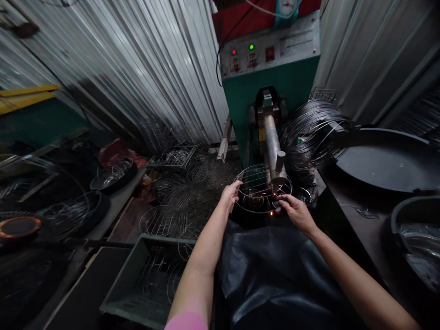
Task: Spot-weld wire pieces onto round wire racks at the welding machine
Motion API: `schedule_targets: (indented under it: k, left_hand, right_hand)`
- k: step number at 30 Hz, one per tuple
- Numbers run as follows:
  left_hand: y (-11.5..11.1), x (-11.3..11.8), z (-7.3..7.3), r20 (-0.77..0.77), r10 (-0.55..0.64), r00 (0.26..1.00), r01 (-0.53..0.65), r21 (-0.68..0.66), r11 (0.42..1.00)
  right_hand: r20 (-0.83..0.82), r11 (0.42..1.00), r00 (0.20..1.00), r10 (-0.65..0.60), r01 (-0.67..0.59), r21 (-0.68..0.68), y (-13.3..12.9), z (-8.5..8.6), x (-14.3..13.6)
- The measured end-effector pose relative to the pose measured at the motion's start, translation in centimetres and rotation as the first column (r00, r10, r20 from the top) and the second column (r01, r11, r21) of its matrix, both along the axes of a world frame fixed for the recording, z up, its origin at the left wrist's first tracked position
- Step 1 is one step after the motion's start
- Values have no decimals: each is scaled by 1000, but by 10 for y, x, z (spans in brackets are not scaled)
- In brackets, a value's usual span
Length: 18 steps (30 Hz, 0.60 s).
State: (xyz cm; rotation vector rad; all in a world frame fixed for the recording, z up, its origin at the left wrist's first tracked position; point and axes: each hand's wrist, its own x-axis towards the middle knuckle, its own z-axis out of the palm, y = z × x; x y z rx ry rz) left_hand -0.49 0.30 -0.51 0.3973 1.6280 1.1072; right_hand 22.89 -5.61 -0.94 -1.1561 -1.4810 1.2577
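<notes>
A round wire frame (255,211) with two rings hangs under the welding machine's metal arm (273,145). My left hand (231,195) grips its left edge, thumb and fingers closed on the wire. At the right side, my right hand (294,211) is pinched close to the tip of the arm. Whatever lies between those right fingertips is too small to make out. Orange sparks (272,213) glow beside the right fingers and at the arm's tip. A black apron (268,270) covers my lap just below the frame.
The green machine body (237,105) stands ahead with lit lamps. Coiled wire (309,133) sits right of it, near a large black pan (381,160) and a black tub (395,229). On the left are a green crate (120,279) and piled wire racks (178,197).
</notes>
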Motion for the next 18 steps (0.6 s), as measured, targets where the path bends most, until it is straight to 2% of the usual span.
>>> schedule_targets:
  k: [4,6,9,12,15,18]
  left_hand:
    - [0,0,-1,17,-8,1000,8,-6,1000]
    - [-2,1,1,25,-2,1000,2,-4,1000]
    - [-11,4,4,30,24,999,-25,23,999]
    - [-23,12,10,38,76,996,-80,109,991]
    - [-33,22,15,34,142,989,-146,168,975]
    - [-38,30,16,30,190,981,-192,187,963]
  right_hand:
    - [-100,979,975,-200,197,-43,-16,-5,14]
    - [-139,968,959,-245,234,-92,-28,-4,20]
    - [-136,989,985,-106,90,-120,-39,2,14]
    - [-116,995,993,24,-34,-89,-40,4,-6]
    - [-81,999,997,-13,10,-33,-33,-1,-24]
    - [-43,997,996,-74,74,-9,-28,-5,-28]
